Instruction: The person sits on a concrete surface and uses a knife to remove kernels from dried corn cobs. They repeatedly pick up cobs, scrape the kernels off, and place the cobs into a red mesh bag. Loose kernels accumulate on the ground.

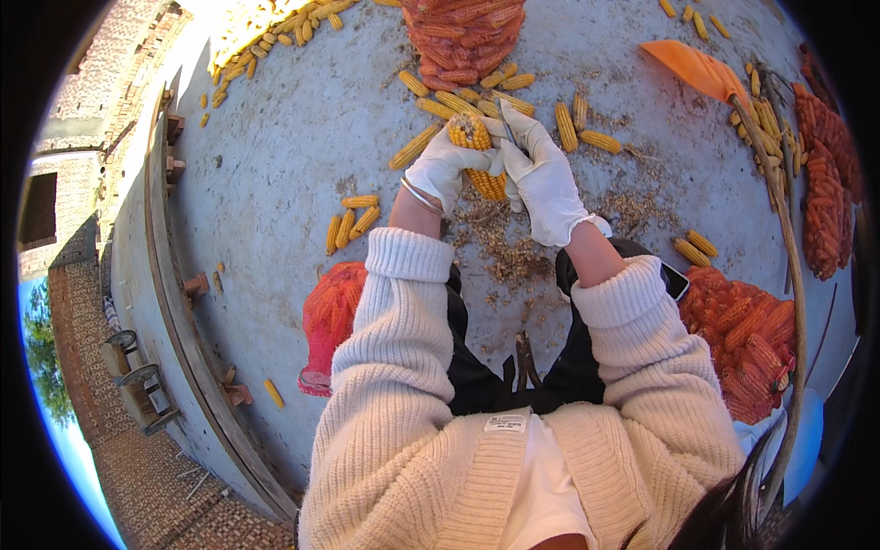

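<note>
My left hand (440, 165), in a white glove, grips a yellow corn cob (469, 132) over the concrete floor. Several kernels look dark or damaged at the cob's upper end. Gloved fingers cross its middle, and yellow kernels show again below them. Close against the cob is my right hand (540, 168), also in a white glove. It holds a thin, dark metal tool (507, 124), mostly hidden by the fingers, so its exact kind is unclear. Just beyond both hands, loose corn cobs (434, 108) lie on the floor.
Full red mesh sacks of corn stand ahead (464, 41), at my left (337, 302) and at my right (739, 337). An orange shovel (694, 65) lies at the right with its long wooden handle. Loose kernels and chaff (512, 247) litter the floor between my feet.
</note>
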Demonstrator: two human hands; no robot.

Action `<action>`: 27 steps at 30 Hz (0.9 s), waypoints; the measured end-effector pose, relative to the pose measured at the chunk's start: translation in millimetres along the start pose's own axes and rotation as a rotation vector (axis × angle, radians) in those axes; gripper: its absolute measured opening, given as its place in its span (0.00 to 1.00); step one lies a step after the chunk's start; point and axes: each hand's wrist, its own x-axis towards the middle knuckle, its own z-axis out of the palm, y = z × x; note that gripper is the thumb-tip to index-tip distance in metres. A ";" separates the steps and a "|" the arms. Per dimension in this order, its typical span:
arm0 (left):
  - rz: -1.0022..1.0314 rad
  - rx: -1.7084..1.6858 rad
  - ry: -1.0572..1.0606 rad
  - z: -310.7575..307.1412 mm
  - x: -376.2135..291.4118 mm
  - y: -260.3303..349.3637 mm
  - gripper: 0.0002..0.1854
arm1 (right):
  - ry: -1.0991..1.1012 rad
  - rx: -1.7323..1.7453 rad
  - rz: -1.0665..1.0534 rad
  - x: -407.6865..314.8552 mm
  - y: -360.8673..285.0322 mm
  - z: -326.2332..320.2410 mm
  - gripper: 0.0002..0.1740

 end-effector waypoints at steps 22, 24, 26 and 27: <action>0.178 0.128 0.251 4.7 0.6 6.5 0.20 | -0.310 -0.142 0.310 -7.0 -16.9 -6.0 0.25; 0.196 0.140 0.238 2.2 2.6 3.4 0.20 | -0.299 -0.128 0.318 -6.6 -16.4 -5.7 0.24; 0.176 0.119 0.231 1.4 4.3 1.2 0.20 | -0.293 -0.110 0.328 -5.3 -15.0 -7.0 0.25; 0.166 0.111 0.229 1.1 4.3 1.4 0.20 | -0.295 -0.096 0.334 -4.3 -13.5 -7.4 0.25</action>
